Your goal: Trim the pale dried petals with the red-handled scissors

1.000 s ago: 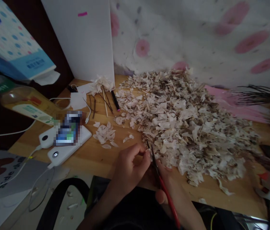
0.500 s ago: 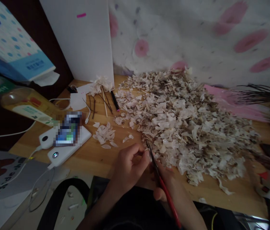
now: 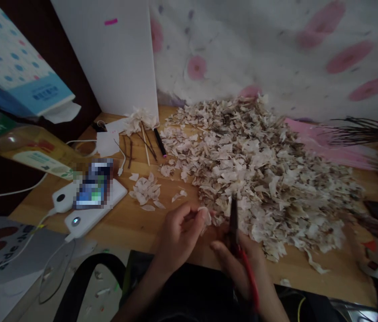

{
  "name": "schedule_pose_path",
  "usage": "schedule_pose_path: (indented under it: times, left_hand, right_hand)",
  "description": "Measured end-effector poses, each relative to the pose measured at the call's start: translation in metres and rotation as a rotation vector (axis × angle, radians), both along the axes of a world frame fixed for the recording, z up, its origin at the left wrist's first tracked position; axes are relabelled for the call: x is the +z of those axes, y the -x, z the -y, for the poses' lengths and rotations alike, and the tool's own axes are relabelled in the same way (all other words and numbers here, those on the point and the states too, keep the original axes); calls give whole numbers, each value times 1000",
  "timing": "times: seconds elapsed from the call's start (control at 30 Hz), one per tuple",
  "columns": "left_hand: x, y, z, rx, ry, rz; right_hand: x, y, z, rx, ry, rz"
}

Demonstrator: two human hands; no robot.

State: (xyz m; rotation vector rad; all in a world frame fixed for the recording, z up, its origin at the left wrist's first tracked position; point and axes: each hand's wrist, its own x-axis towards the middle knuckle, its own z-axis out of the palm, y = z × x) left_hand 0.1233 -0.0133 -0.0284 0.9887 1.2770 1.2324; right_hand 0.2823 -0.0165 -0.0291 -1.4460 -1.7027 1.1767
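A small pale papery petal (image 3: pixel 205 215) sat pinched in the fingertips of your left hand (image 3: pixel 179 232) at the near edge of the wooden table (image 3: pixel 135 223), while your right hand (image 3: pixel 239 264) gripped red-handled scissors (image 3: pixel 239 241) just beside the big heap of dried whitish petals (image 3: pixel 259 174).
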Motion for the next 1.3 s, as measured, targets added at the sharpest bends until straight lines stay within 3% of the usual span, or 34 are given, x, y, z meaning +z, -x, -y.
schedule_pose_path:
  times: [0.1, 0.23, 0.37, 0.5, 0.7, 0.87, 1.0, 1.1, 1.2, 1.3]
  left_hand:
    - [1, 0, -1, 14, -8, -46]
    - [2, -1, 0, 33, -74, -127]
    - [1, -1, 2, 57, -136, -193]
    - [-1, 4, 6, 54, -75, -191]
    - [2, 32, 9, -258, -28, 136]
    - [2, 37, 8, -322, 6, 263]
    - [-4, 30, 6, -271, 73, 342]
    - [-8, 25, 3, -109, 154, 400]
    - [-7, 23, 0, 135, 207, 420]
    - [0, 23, -3, 262, 181, 451]
  right_hand:
    - [5, 7, -2, -163, 86, -166]
    - [8, 17, -6, -246, 59, -348]
    - [10, 27, -7, -293, 0, -433]
    - [14, 31, -9, -277, 10, -486]
    - [3, 25, -13, -171, 227, -583]
    - [-2, 26, -13, -119, 447, -820]
    - [-3, 25, -13, -36, 537, -878]
    - [-9, 20, -12, 10, 492, -835]
    - [-18, 11, -6, 124, 376, -771]
    - [-25, 4, 4, 214, 169, -625]
